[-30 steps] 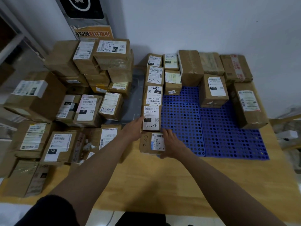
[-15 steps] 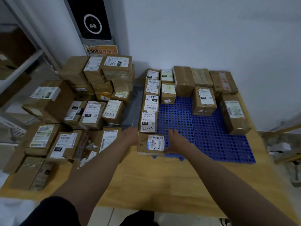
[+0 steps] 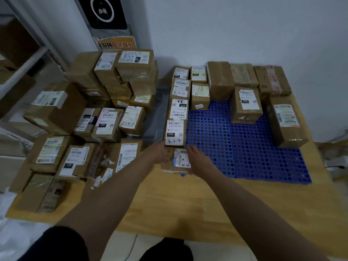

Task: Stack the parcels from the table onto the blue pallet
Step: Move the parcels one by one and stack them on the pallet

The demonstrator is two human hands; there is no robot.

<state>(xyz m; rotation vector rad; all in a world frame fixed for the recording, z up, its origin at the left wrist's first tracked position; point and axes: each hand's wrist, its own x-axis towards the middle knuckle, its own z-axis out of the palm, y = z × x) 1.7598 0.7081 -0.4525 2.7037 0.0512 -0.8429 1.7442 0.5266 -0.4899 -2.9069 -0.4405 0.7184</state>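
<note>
Two bare forearms reach up from the bottom of the frame over a light wooden table (image 3: pixel 188 204). At centre frame, the left hand (image 3: pixel 157 152) and right hand (image 3: pixel 197 159) press against opposite sides of a small brown parcel (image 3: pixel 177 161); whether the fingers curl round it cannot be told. The parcel sits at the near left corner of the blue pallet (image 3: pixel 254 157), a perforated plastic mat lying flat on the table at centre right. Just beyond it, a column of labelled boxes (image 3: pixel 177 113) runs away along the pallet's left edge. More cardboard boxes (image 3: pixel 244 87) line the pallet's far and right edges. On the left of the frame, a crowded heap of taped parcels (image 3: pixel 90 125) covers the table. Behind everything, at the top, stands a plain white wall (image 3: pixel 244 31), with a dark panel (image 3: pixel 102 11) at upper left and metal shelving (image 3: pixel 24 59) beside it.
</note>
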